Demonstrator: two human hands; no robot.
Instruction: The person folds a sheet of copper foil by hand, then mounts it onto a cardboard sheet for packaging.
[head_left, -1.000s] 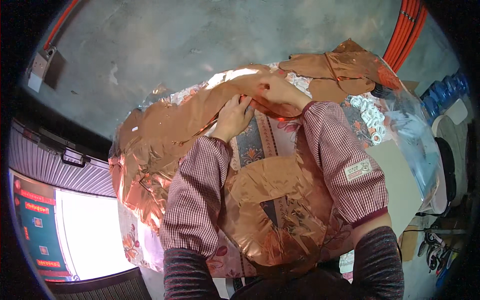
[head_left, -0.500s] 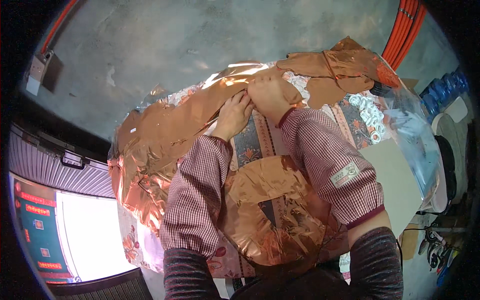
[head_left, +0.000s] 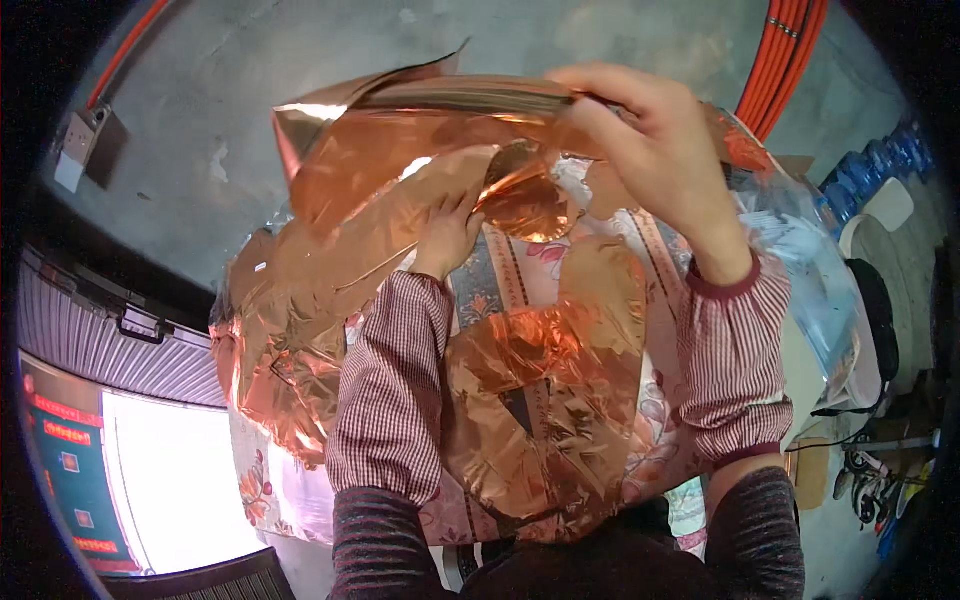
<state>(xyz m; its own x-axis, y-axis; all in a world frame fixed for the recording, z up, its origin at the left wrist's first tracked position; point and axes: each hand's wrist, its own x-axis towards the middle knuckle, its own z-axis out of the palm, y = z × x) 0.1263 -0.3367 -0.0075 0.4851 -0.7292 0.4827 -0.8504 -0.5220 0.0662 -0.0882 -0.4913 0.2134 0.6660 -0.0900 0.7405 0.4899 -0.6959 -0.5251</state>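
Note:
My right hand (head_left: 655, 145) is raised over the far part of the table, its thumb and fingers closed on the edge of a flat copper-coloured foil balloon (head_left: 400, 135). The lifted foil stretches leftward from the grip, its far end folded and pointed. My left hand (head_left: 447, 238) rests on the copper foil lying on the table, fingers extended and slightly apart, beside a rounded foil lobe (head_left: 530, 200). Another flat foil balloon (head_left: 550, 440) with a cut-out opening lies between my forearms, close to my body. More crumpled foil (head_left: 290, 340) spreads over the left side.
A flower-patterned cloth (head_left: 255, 480) covers the table. At the right lies a clear plastic bag (head_left: 815, 275) with pale contents. Beyond are blue bottles (head_left: 875, 170), orange-red tubes (head_left: 785, 60) on the grey floor, and a dark case (head_left: 150, 320) at the left.
My right hand has moved up and right from beside the left, lifting and swinging the foil off the table. My left hand has shifted slightly left and down, its fingers now spread on the foil.

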